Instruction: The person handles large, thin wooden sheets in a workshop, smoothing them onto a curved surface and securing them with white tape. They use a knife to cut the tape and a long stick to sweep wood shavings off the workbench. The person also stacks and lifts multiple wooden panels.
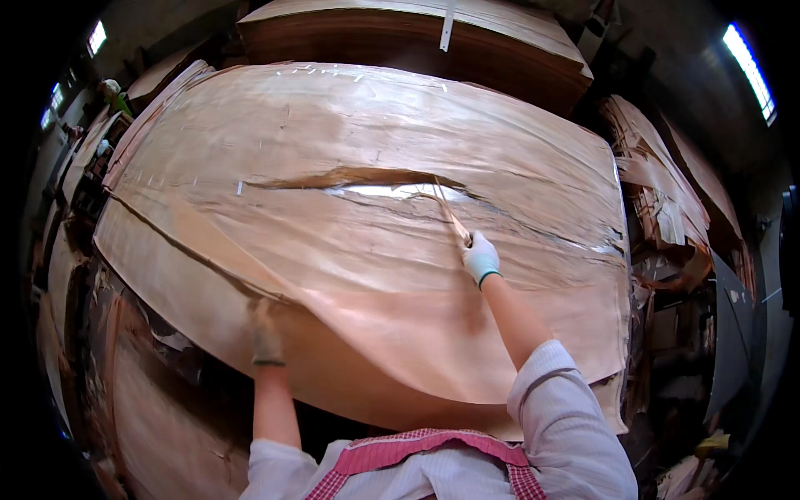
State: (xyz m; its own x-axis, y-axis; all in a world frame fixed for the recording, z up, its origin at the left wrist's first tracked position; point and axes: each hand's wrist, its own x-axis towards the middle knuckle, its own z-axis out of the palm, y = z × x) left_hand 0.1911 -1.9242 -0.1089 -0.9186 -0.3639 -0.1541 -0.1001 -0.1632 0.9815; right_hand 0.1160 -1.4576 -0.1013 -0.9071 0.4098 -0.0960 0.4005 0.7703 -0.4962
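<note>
Here, two gloved hands (481,257) (267,332), slivers (456,222) in one, one gaping split (367,177)

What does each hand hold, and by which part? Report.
Right hand: a strip, by its near end. Left hand: blurred at the sheet; hold cannot be told.

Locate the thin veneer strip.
In the head view, right of centre, the thin veneer strip is held in the right hand, its tip by the long split in the veneer sheet.

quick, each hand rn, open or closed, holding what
Left hand: blurred at a thin wood sheet; grip cannot be told.
Right hand: closed, holding a thin wood strip.
</note>
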